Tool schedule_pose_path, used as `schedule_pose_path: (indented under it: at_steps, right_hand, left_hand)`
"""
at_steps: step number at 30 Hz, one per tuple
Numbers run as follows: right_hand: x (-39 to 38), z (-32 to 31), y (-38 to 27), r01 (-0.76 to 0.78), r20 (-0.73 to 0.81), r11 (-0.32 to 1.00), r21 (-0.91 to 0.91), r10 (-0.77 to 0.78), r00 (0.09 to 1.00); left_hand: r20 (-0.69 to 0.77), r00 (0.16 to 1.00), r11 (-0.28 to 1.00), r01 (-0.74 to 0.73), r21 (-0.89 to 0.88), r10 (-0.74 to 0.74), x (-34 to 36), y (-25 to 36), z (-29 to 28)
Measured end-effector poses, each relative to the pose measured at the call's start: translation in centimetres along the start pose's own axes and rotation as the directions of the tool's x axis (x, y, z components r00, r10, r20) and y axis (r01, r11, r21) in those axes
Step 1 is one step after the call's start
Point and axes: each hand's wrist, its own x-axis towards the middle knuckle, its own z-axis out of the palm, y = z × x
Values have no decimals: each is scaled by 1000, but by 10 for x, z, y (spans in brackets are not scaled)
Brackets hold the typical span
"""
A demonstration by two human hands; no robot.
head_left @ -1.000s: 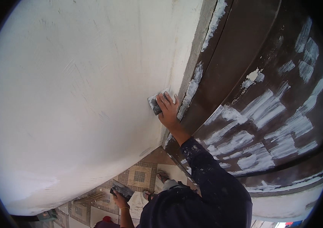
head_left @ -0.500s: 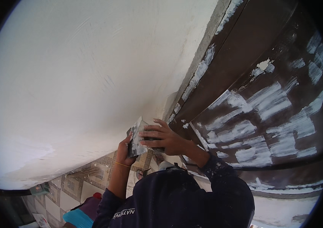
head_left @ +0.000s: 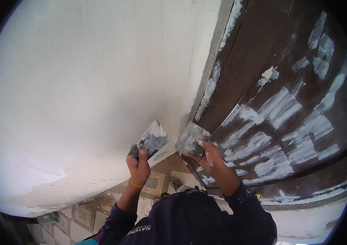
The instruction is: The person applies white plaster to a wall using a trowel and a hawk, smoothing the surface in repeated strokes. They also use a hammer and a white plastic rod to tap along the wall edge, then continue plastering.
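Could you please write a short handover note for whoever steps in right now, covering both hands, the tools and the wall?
Left hand: grips a putty-smeared blade, held just off the white wall.
Right hand: holds a second putty knife by the wall's edge, next to the dark brown door.
Done: wall looks coated white and mostly smooth; door and frame carry white putty smears.
Left: the wall's corner strip beside the frame looks rough; the lower left patch looks uneven.

Light: bright, even daylight
Glare: white wall (head_left: 79, 94) nearly washed out
Shadows: soft, faint
Distortion: strong fisheye bending, black rim vignette
Focus: centre sharp, edges slightly soft
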Motion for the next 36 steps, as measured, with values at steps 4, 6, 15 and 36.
schedule_pose_path:
  at_steps: [4,6,15,36]
  right_hand:
    - [3,31,5,-198,265,929,311,115,957]
    - [2,47,-5,-216,308,917,337,110,945]
    - [-3,179,-265,895,570,189,-404,-714,408]
    - [6,402,-513,232,829,-826,-513,-547,-116]
  left_hand:
    - [311,837,811,-529,250,451,5,1,2]
    - [338,821,752,-563,345,460,7,-3,1]
    - [190,982,800,-124,587,12,-58,-105,-37]
    - [-359,699,513,705,490,-618,-137,-223,-94]
